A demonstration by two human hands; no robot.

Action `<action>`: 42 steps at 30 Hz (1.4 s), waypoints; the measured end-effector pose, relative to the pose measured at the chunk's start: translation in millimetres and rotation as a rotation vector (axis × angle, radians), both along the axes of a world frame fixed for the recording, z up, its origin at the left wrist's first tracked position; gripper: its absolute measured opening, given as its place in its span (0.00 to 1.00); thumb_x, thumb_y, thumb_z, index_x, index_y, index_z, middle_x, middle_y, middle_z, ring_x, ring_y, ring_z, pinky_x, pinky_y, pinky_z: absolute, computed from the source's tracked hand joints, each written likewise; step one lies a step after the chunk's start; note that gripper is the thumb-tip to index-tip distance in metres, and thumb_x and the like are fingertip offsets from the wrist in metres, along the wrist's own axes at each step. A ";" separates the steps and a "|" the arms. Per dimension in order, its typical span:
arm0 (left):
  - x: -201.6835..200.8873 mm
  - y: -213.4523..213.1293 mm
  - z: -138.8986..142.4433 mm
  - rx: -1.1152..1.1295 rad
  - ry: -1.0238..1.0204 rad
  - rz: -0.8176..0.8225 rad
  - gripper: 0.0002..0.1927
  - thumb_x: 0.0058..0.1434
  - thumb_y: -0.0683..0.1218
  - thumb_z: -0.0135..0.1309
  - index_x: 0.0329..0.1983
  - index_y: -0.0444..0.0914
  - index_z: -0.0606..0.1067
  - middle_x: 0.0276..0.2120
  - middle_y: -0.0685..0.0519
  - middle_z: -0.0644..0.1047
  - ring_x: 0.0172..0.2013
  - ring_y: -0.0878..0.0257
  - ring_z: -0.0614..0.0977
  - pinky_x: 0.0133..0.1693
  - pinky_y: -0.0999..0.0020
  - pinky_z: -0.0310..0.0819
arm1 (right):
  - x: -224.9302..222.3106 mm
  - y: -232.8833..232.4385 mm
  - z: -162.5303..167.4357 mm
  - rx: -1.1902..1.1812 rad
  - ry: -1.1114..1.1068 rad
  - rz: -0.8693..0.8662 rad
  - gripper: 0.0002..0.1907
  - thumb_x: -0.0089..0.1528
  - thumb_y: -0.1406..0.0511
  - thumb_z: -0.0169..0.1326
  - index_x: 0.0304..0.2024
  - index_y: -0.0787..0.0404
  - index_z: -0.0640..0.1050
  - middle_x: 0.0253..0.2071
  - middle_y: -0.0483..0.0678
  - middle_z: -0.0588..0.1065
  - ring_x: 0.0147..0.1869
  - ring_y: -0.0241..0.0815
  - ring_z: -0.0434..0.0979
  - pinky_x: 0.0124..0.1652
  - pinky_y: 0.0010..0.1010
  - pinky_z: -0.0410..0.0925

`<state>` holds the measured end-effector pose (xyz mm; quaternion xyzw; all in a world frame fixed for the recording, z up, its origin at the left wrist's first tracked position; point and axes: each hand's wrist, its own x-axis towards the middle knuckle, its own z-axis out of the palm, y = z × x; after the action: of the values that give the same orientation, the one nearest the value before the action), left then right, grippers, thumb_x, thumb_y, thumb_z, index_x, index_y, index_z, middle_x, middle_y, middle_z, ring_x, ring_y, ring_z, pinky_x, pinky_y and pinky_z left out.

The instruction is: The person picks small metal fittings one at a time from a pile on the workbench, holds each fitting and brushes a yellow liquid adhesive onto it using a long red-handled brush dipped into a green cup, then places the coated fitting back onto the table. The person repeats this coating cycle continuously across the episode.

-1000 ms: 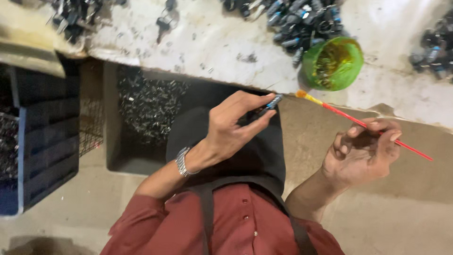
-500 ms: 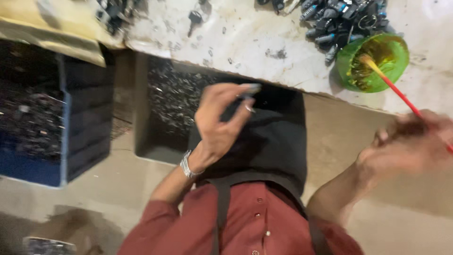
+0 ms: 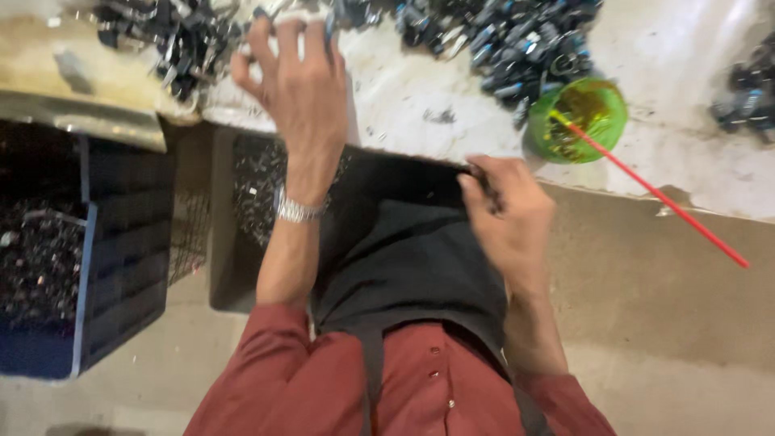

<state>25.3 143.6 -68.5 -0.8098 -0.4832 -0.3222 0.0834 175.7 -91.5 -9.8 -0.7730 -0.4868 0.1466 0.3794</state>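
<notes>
White stained bench (image 3: 420, 89) across top of frame. Left hand (image 3: 299, 81) upper left, fingers spread over dark metal parts pile (image 3: 173, 36), nothing gripped. Right hand (image 3: 504, 214) centre, fingers pinched on small dark part at bench edge. Red brush (image 3: 658, 198) rests in green cup (image 3: 577, 121). Piles still large; most work left.

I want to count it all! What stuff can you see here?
Metal parts: several dark heaps, along the bench top.
Bowl: one, green, on the bench at right.
Brush: one, red handle, tip resting in the bowl.
Crate: one, blue, lower left, filled with dark parts.
Bin: one, dark, under the bench edge.
Left hand: reaching over the parts; silver watch on its wrist.
Right hand: at the bench edge, pinching something small and dark.
</notes>
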 end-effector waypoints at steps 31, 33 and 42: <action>-20.9 -128.3 41.2 -0.626 -0.778 -0.529 0.18 0.58 0.36 0.68 0.51 0.35 0.80 0.41 0.50 0.81 0.45 0.57 0.81 0.49 0.66 0.77 | -11.7 25.7 -3.1 -0.117 -0.467 0.083 0.23 0.66 0.63 0.65 0.63 0.56 0.77 0.57 0.49 0.72 0.37 0.43 0.77 0.35 0.36 0.71; -19.3 -129.9 40.2 -0.607 -0.780 -0.530 0.18 0.58 0.36 0.69 0.51 0.35 0.80 0.41 0.50 0.81 0.46 0.57 0.81 0.49 0.65 0.77 | -12.0 21.6 -1.9 -0.155 -0.421 0.086 0.26 0.64 0.63 0.66 0.64 0.56 0.77 0.58 0.48 0.72 0.35 0.43 0.76 0.34 0.37 0.71; -14.2 -135.5 37.6 -0.605 -0.747 -0.542 0.19 0.57 0.37 0.70 0.51 0.36 0.80 0.40 0.51 0.81 0.44 0.58 0.80 0.48 0.65 0.74 | -8.4 10.3 -16.5 -0.113 -0.455 0.044 0.34 0.61 0.60 0.69 0.68 0.57 0.74 0.57 0.51 0.69 0.36 0.42 0.73 0.35 0.37 0.70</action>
<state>11.1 8.1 -30.9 -0.7238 -0.3251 -0.4443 -0.4160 167.3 -81.2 -26.3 -0.7953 -0.5675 0.0038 0.2130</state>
